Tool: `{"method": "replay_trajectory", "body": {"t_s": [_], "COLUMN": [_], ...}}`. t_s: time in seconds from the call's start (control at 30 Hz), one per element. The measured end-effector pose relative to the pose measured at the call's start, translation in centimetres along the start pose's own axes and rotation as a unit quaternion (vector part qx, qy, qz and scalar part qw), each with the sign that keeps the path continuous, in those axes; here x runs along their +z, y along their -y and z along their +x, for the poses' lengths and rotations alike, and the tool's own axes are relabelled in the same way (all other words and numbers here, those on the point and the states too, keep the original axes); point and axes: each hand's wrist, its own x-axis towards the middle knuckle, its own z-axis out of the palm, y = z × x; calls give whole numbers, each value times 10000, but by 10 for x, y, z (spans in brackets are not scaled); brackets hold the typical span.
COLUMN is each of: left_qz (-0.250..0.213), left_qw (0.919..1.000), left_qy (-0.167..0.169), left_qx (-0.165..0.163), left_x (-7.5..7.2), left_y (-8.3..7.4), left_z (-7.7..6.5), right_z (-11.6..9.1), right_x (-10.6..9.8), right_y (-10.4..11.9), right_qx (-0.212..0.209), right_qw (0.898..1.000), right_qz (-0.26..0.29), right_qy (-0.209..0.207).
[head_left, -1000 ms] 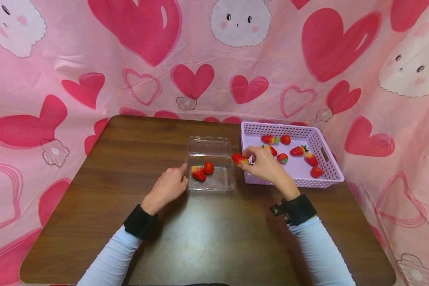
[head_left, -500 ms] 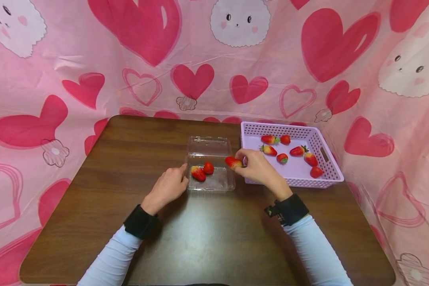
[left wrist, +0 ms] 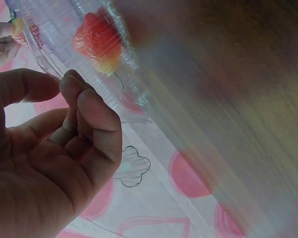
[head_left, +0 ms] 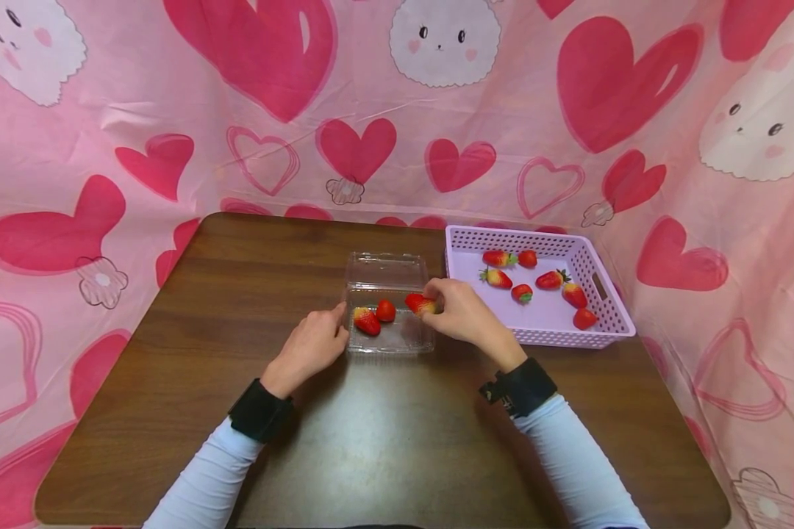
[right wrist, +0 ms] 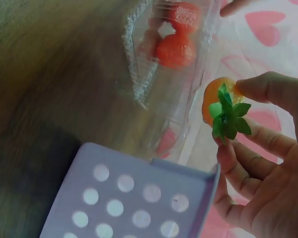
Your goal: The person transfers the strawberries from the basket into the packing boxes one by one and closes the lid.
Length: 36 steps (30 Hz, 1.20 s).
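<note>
A strawberry [head_left: 418, 303] is pinched between the thumb and fingers of my right hand [head_left: 461, 312], above the right side of the clear plastic clamshell box [head_left: 400, 339]. The right wrist view shows its green leafy cap and pale end [right wrist: 214, 99] facing the camera. My left hand [head_left: 312, 340] is at the box's left edge; in the left wrist view its thumb and forefinger pinch the rim. Inside the opened box lie two strawberries, one red and yellow [head_left: 367, 322], the other mostly red [head_left: 386, 311]. The lid [head_left: 387, 270] is folded back, away from me.
To the right stands a lilac perforated basket [head_left: 549, 314] with several strawberries spread over its bottom. Its near left corner is close to my right hand. The brown wooden table [head_left: 384, 441] is bordered behind and at both sides by a pink heart-patterned cloth [head_left: 397, 206].
My right hand has carried the strawberry left, from the basket's left edge to over the box. My left hand has kept its place at the box.
</note>
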Motion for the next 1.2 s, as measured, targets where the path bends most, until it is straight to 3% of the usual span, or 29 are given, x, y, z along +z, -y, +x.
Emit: {"method": "replay_trajectory", "body": {"t_s": [0.47, 1.0, 1.2], "left_qz": [42, -3, 5], "left_qw": [10000, 10000, 10000], "left_qy": [-35, -15, 9], "left_qx": [14, 57, 48], "left_x": [0, 0, 0], "left_y": [2, 3, 3], "left_z": [0, 1, 1], "right_z": [10, 19, 21], "right_x": [21, 36, 41], "right_y": [5, 7, 5], "right_qx": [-20, 163, 23], "right_qw": [9965, 9931, 9908], "right_qz": [-805, -1152, -1343], "right_qy": [-207, -162, -162]}}
